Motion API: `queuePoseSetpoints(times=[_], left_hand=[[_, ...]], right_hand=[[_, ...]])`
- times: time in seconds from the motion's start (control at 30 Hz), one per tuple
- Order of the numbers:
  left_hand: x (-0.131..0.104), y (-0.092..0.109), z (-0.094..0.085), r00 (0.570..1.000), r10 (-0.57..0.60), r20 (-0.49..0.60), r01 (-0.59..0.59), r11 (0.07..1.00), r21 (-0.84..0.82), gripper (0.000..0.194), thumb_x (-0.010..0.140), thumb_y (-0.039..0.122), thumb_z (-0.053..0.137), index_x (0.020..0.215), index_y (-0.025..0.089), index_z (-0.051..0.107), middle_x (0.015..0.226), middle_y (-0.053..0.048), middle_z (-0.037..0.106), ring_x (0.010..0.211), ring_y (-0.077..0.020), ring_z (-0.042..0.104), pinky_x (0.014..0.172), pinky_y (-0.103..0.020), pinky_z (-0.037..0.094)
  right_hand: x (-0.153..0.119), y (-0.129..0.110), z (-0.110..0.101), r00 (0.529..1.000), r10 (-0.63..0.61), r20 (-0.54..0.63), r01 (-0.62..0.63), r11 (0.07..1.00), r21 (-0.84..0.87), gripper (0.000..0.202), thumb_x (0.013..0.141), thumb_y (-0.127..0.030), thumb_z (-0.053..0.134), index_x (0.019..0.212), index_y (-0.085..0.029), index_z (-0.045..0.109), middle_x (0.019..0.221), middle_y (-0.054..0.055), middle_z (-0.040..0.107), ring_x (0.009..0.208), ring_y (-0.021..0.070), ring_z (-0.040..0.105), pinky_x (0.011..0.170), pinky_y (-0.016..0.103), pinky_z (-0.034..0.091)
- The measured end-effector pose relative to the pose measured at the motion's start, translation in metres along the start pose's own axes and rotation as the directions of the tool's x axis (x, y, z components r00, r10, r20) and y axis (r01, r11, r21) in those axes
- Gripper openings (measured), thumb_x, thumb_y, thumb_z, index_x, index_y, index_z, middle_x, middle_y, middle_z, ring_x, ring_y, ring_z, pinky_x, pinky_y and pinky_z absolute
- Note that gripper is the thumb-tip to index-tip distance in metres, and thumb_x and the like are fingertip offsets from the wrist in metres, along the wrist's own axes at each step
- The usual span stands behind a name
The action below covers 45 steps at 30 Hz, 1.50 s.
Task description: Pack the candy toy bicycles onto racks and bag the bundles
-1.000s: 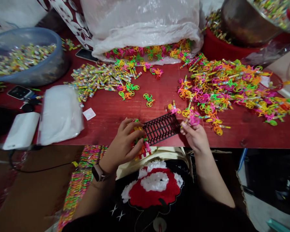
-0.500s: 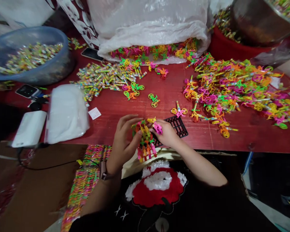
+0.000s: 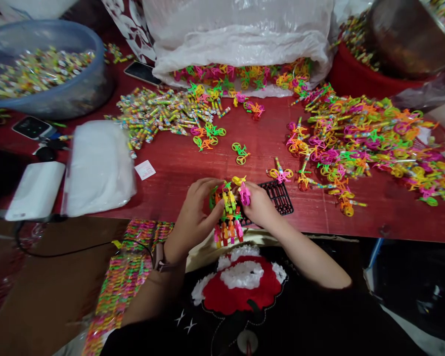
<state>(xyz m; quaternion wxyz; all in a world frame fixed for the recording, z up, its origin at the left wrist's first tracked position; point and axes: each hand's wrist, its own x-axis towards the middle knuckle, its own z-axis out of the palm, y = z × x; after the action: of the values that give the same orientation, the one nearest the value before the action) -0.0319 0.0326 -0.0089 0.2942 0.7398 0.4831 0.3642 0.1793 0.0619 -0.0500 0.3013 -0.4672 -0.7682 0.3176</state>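
My left hand (image 3: 197, 213) is closed around a bunch of small plastic toy bicycles (image 3: 229, 201) in yellow, green, orange, pink and red, stacked side by side at the table's front edge. My right hand (image 3: 262, 208) pinches a pink and yellow toy bicycle (image 3: 245, 195) close beside that bunch; part of it is covered by the fingers. Partly under my right hand lies a black abacus-like frame (image 3: 282, 199). A pink and yellow toy bicycle with a wrapped tube (image 3: 281, 174) rests at its far edge. Loose toy bicycles (image 3: 241, 152) lie beyond my hands.
Wrapped tubes (image 3: 159, 112) are heaped mid-left, near a blue basin (image 3: 92, 74) of more. Toy bicycles with tubes (image 3: 356, 133) pile up at right. A white sack (image 3: 237, 44) spills bicycles at the back. Clear bags (image 3: 100, 168) and a white power bank (image 3: 37, 190) lie left.
The view has shifted slightly. Both hands keep their holds; the pink and yellow bicycle in my right hand stays beside the bunch, with little movement.
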Motion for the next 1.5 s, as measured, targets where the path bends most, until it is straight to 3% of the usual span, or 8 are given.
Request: queuePoseSetpoints(times=[0.53, 0.87, 0.97, 1.07, 1.13, 1.27, 1.4, 1.5], left_hand=[[0.001, 0.005, -0.004, 0.996, 0.032, 0.077, -0.039, 0.996, 0.085, 0.030, 0.104, 0.029, 0.054, 0.133, 0.019, 0.054, 0.126, -0.012, 0.060, 0.120, -0.0257, 0.057, 0.106, -0.046, 0.048], [0.000, 0.003, 0.004, 0.997, 0.067, 0.035, -0.071, 0.993, 0.096, 0.025, 0.103, 0.025, 0.054, 0.127, 0.018, 0.053, 0.119, -0.010, 0.060, 0.114, -0.0248, 0.057, 0.103, -0.044, 0.048], [-0.001, 0.004, 0.003, 0.998, 0.055, 0.030, -0.059, 0.991, 0.123, 0.025, 0.102, 0.025, 0.054, 0.126, 0.018, 0.054, 0.118, -0.011, 0.061, 0.112, -0.0254, 0.058, 0.100, -0.045, 0.049], [-0.003, 0.004, 0.001, 0.998, 0.043, 0.040, -0.048, 0.988, 0.149, 0.027, 0.102, 0.026, 0.054, 0.128, 0.018, 0.054, 0.120, -0.012, 0.062, 0.114, -0.0267, 0.059, 0.103, -0.047, 0.049], [-0.004, 0.005, -0.001, 0.998, 0.045, 0.034, -0.050, 0.984, 0.173, 0.027, 0.102, 0.026, 0.054, 0.128, 0.018, 0.054, 0.121, -0.012, 0.062, 0.115, -0.0275, 0.059, 0.103, -0.049, 0.048], [-0.003, 0.006, -0.003, 0.999, 0.039, 0.006, -0.039, 0.978, 0.206, 0.025, 0.102, 0.026, 0.054, 0.125, 0.017, 0.055, 0.119, -0.013, 0.064, 0.114, -0.0279, 0.060, 0.103, -0.049, 0.049], [-0.001, 0.007, -0.002, 1.000, 0.025, -0.017, -0.021, 0.978, 0.208, 0.024, 0.102, 0.026, 0.053, 0.124, 0.018, 0.056, 0.121, -0.012, 0.065, 0.116, -0.0274, 0.061, 0.105, -0.048, 0.048], [0.000, 0.007, 0.000, 0.998, 0.012, -0.058, 0.001, 0.973, 0.232, 0.023, 0.101, 0.026, 0.055, 0.123, 0.019, 0.057, 0.119, -0.011, 0.066, 0.114, -0.0274, 0.062, 0.103, -0.047, 0.050]], right_hand=[[0.005, -0.004, -0.007, 0.980, -0.018, 0.197, 0.081, 0.945, -0.316, 0.036, 0.076, 0.005, 0.058, 0.104, -0.011, 0.071, 0.106, 0.016, 0.072, 0.104, 0.0283, 0.062, 0.102, 0.043, 0.050], [-0.004, -0.003, 0.000, 0.993, -0.017, 0.120, 0.048, 0.964, -0.261, 0.026, 0.079, 0.003, 0.061, 0.096, -0.014, 0.071, 0.105, 0.013, 0.069, 0.102, 0.0259, 0.061, 0.094, 0.040, 0.053], [0.000, 0.004, -0.020, 0.987, -0.052, 0.151, 0.071, 0.990, -0.123, 0.036, 0.082, 0.006, 0.057, 0.106, -0.015, 0.075, 0.111, 0.012, 0.071, 0.105, 0.0238, 0.064, 0.097, 0.040, 0.054], [0.010, 0.024, -0.066, 0.997, -0.074, -0.004, 0.072, 0.987, -0.147, 0.055, 0.086, 0.008, 0.050, 0.124, -0.022, 0.075, 0.128, 0.008, 0.070, 0.119, 0.0228, 0.062, 0.109, 0.045, 0.049], [0.018, 0.045, -0.100, 0.992, -0.058, -0.114, 0.020, 0.950, -0.311, 0.052, 0.082, 0.009, 0.053, 0.112, -0.022, 0.081, 0.136, 0.010, 0.067, 0.125, 0.0284, 0.056, 0.115, 0.056, 0.040], [0.029, 0.079, -0.143, 1.000, -0.012, 0.017, 0.016, 0.960, -0.280, 0.034, 0.077, 0.007, 0.064, 0.089, -0.018, 0.084, 0.140, 0.011, 0.066, 0.125, 0.0309, 0.051, 0.117, 0.060, 0.032], [0.022, 0.078, -0.148, 0.997, -0.031, -0.077, 0.024, 0.996, -0.090, 0.022, 0.077, -0.003, 0.075, 0.082, -0.023, 0.081, 0.110, 0.008, 0.072, 0.108, 0.0250, 0.059, 0.113, 0.050, 0.041], [-0.001, 0.060, -0.126, 0.975, -0.006, -0.224, 0.010, 1.000, 0.019, 0.013, 0.088, -0.018, 0.074, 0.098, -0.024, 0.079, 0.101, 0.006, 0.070, 0.100, 0.0231, 0.062, 0.103, 0.044, 0.049]])
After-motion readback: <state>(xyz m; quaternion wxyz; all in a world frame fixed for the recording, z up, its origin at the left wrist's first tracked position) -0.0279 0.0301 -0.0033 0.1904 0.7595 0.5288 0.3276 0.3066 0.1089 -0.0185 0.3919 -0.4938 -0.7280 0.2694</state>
